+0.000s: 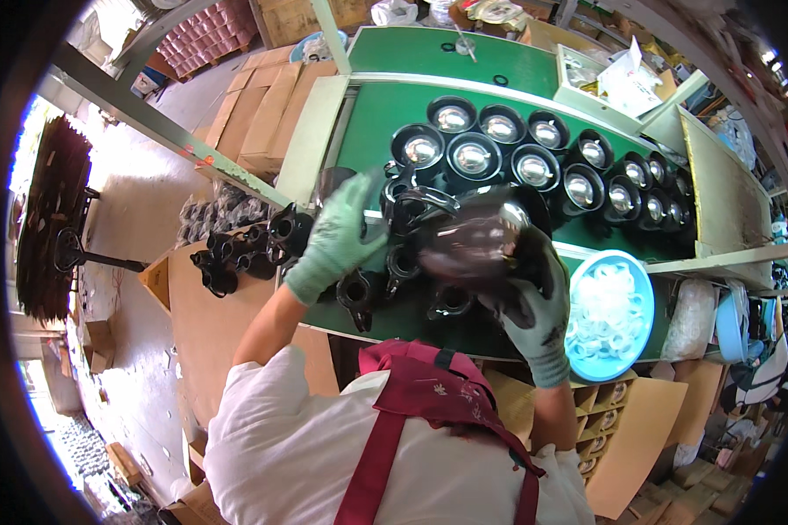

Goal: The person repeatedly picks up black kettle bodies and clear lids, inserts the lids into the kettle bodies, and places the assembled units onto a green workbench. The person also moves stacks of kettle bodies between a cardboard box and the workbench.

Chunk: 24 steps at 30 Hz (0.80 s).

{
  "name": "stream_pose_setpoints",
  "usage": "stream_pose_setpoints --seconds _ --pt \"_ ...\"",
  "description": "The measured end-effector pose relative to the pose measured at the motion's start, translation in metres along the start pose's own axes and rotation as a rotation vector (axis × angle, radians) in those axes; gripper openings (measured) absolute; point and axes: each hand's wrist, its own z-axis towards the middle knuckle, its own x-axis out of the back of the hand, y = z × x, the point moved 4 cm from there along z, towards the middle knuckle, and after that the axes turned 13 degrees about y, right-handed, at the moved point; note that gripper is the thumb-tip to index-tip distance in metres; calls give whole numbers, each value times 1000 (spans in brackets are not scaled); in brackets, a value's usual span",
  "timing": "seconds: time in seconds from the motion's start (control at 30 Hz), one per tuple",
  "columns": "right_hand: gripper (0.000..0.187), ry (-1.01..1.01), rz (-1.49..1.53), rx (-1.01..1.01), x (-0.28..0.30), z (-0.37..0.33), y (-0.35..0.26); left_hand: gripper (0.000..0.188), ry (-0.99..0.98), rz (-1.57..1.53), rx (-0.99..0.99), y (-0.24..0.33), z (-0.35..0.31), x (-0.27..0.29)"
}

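Observation:
My right hand [538,319], in a grey-green knit glove, grips a glossy dark jug body [464,245] from its right side; the body is tilted and smeared by motion. My left hand [346,236], gloved too, is raised left of it with thumb and fingers apart. A dark rounded thing [331,185] shows blurred by its fingers, and I cannot tell whether they touch. Between the hands stand several black spouted jug tops, one [359,293] near the bench's front edge. Behind them, black round vessels [474,157] with shiny silvery domes inside stand in rows.
On the right, a light-blue basin [649,306] holds many whitish rings. More black spouted tops [287,229] sit on cardboard at left. A divided carton [600,424] lies open by my right elbow. The green bench [394,114] has pale metal rails and frame posts around it.

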Motion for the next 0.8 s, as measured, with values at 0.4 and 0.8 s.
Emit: stream_pose_setpoints --seconds 0.4,0.8 --pt "85 4 122 20 -120 83 -38 44 428 -8 -257 -70 85 78" --pt "30 141 -97 -939 12 -180 30 70 168 47 -181 -254 220 -165"
